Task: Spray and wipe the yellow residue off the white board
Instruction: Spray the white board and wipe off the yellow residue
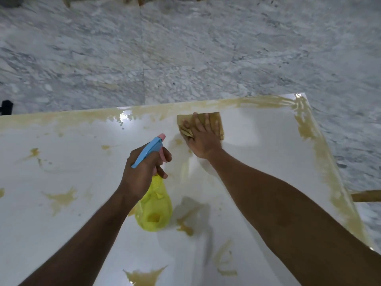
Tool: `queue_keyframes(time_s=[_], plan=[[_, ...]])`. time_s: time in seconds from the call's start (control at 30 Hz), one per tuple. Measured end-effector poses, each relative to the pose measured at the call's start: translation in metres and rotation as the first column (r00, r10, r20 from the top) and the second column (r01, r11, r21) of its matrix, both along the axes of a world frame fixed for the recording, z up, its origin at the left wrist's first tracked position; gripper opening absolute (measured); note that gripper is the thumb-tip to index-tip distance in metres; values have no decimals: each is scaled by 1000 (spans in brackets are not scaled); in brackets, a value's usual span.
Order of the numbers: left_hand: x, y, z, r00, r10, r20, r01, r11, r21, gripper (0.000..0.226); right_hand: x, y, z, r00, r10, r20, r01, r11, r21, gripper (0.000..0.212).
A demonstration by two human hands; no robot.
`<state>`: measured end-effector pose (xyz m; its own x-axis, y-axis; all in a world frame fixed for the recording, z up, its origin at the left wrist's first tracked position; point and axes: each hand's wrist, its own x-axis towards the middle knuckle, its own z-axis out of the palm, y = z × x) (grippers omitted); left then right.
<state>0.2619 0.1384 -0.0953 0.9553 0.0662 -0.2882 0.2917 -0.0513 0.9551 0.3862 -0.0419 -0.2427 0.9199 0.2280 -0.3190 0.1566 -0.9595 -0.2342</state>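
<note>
A large glossy white board [263, 145] fills the lower part of the view. Yellow residue [327, 162] runs along its far and right edges, with scattered blotches [59, 198] on the left and near the front. My left hand [142, 172] grips a spray bottle [154, 209] with a yellow body and a blue and pink trigger head, held above the board's middle. My right hand [201, 139] lies flat, pressing a stained brown cloth [214, 122] onto the board near its far edge.
Grey-white marble floor [185, 48] surrounds the board. A wooden stick [367, 196] pokes in at the right edge. A small black object [6, 107] sits at the far left beyond the board. Wooden legs show at the top edge.
</note>
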Motion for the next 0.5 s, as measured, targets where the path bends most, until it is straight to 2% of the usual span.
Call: queue_keyframes(time_s=[0.2, 0.3, 0.5], plan=[[-22, -4, -2, 999, -39, -17, 39, 999, 12, 58, -63, -8, 2, 986, 95, 133, -98, 995, 16, 76], [-37, -1, 1, 998, -54, -29, 55, 998, 12, 58, -92, -7, 6, 988, 112, 104, -112, 994, 0, 76], [-83, 13, 7, 992, -127, -13, 127, 989, 72, 50, -156, -14, -3, 987, 123, 105, -121, 992, -25, 63]])
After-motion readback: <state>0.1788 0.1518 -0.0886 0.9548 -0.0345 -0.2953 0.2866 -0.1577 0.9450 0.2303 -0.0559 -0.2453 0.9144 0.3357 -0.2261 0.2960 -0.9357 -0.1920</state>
